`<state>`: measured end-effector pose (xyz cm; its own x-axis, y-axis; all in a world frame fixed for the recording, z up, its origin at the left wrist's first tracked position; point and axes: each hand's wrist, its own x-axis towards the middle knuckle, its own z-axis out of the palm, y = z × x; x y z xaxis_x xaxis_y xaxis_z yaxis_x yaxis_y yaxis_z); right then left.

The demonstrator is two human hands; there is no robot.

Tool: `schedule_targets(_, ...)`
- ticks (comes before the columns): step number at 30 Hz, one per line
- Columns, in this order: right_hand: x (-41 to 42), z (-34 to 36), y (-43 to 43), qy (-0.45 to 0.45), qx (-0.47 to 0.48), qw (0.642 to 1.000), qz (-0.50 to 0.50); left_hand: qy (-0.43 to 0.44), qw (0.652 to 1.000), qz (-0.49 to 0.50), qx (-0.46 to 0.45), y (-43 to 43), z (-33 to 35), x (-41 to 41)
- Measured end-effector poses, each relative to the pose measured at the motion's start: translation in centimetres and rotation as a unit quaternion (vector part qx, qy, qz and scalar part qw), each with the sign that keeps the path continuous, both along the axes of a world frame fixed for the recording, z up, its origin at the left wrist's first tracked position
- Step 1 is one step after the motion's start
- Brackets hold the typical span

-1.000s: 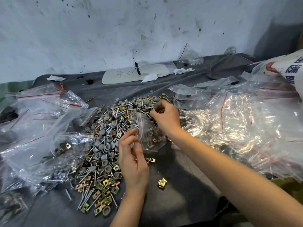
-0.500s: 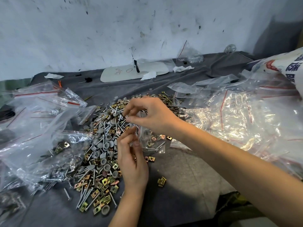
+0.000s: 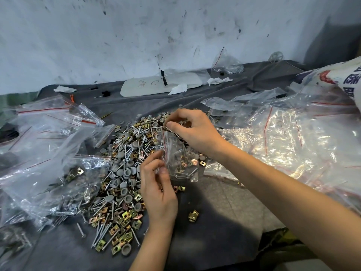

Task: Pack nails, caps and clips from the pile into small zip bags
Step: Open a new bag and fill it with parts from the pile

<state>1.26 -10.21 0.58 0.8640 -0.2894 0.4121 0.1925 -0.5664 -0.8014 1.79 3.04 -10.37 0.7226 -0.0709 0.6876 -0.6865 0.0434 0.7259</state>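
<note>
A pile of nails, grey caps and brass clips (image 3: 125, 169) lies on the dark cloth. My left hand (image 3: 158, 190) pinches the near edge of a small clear zip bag (image 3: 179, 157) with a red strip, which holds some nails and clips. My right hand (image 3: 192, 128) hovers at the bag's mouth over the pile's far side, its thumb and fingers pinched on a few thin nails. What exactly sits between those fingertips is partly hidden.
Filled and empty zip bags (image 3: 45, 153) are heaped at the left. A large mound of clear bags (image 3: 289, 145) covers the right, beside a printed sack (image 3: 343, 75). A white board (image 3: 156, 85) lies at the back. A loose brass clip (image 3: 193, 215) sits near my left wrist.
My right hand went from the pile's far right to the left over the bag, then back to the right at the bag's mouth. The left hand kept its hold on the bag.
</note>
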Motion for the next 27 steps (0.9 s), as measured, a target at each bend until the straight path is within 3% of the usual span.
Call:
schedule_targets(4,0.9,-1.2,-1.1,0.019,0.014,0.999,-0.044,0.005,1.0,-0.009,-0.013,0.1,-0.1,0.0)
schedule_targets(12,1.8,-5.8,-4.9,0.225,-0.107,0.957,-0.145,0.026,1.0,-0.006,0.0,0.1,0.1,-0.3)
schedule_targets(20,2.2,-6.2,-3.8,0.262,-0.157,0.939,-0.16,0.028,1.0,-0.007,0.003,0.1,0.1,-0.2)
schedule_targets(27,2.2,-6.4,-3.3,0.208,-0.171,0.938,-0.219,0.022,1.0,-0.004,0.004,0.1,0.2,-0.3)
